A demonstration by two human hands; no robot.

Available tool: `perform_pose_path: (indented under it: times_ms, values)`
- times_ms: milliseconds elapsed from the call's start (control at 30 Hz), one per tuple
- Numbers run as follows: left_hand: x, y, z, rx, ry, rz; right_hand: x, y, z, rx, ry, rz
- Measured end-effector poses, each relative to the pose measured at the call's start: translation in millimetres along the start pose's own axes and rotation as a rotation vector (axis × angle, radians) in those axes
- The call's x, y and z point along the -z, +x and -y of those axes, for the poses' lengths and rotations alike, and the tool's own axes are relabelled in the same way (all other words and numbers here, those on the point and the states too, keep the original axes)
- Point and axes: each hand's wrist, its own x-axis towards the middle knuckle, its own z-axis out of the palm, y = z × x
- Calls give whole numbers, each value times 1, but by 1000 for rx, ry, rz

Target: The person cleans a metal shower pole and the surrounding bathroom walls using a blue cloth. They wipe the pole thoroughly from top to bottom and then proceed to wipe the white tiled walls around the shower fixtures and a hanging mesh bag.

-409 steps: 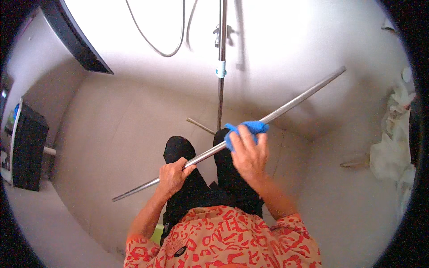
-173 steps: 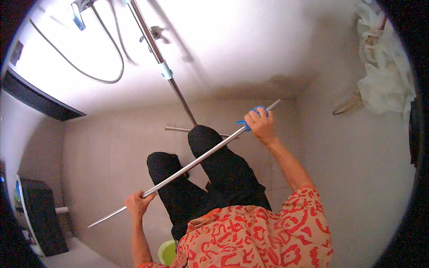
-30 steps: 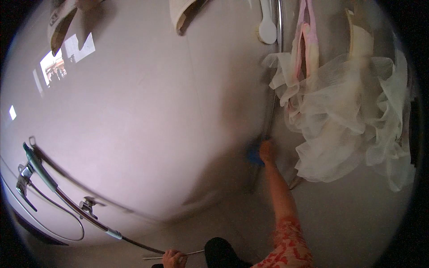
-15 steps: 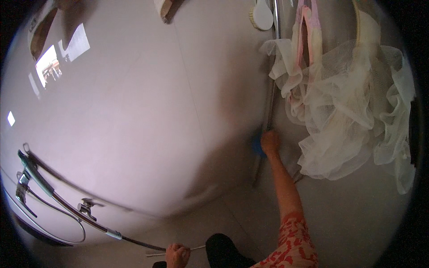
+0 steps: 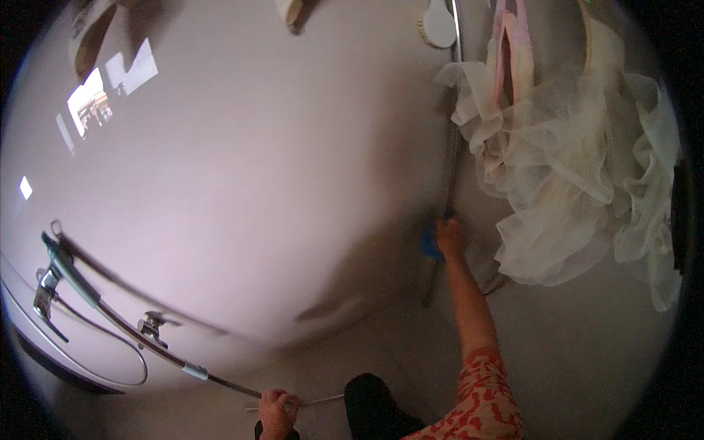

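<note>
1. Right hand (image 5: 450, 236): arm stretched up, fingers closed around a blue cloth (image 5: 430, 243), pressing it against a vertical metal rod (image 5: 451, 172) at the wall corner.
2. Left hand (image 5: 277, 409): low at the lower edge, fist closed around the end of a thin metal bar (image 5: 308, 401).
3. Change from half a second ago: the right hand and cloth sit slightly higher on the rod; the left hand keeps its grip in much the same spot.
4. Just right of the rod, touching or nearly touching it, hangs a bundle of cream mesh fabric (image 5: 565, 183) with a pink strip (image 5: 504, 51).
5. A white brush (image 5: 438, 22) hangs at the rod's upper end.
6. On the wall at left: shower rail (image 5: 110, 312) with hose (image 5: 88, 367) and fittings.
</note>
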Motion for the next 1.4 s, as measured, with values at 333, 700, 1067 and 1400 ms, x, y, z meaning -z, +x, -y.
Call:
perform_pose_path:
  times_ms: [333,700,1067,1400]
  values:
    - [24,-13,78,505,-245,-419,-2,-160,68,252,328,288]
    - [47,5,143,620,-277,-731,-18,-414,301,662,867,1054]
    - [29,-20,121,458,-1574,-603,-4,-471,309,753,459,1056]
    - [31,41,45,125,-962,-367,71,-407,256,627,516,513]
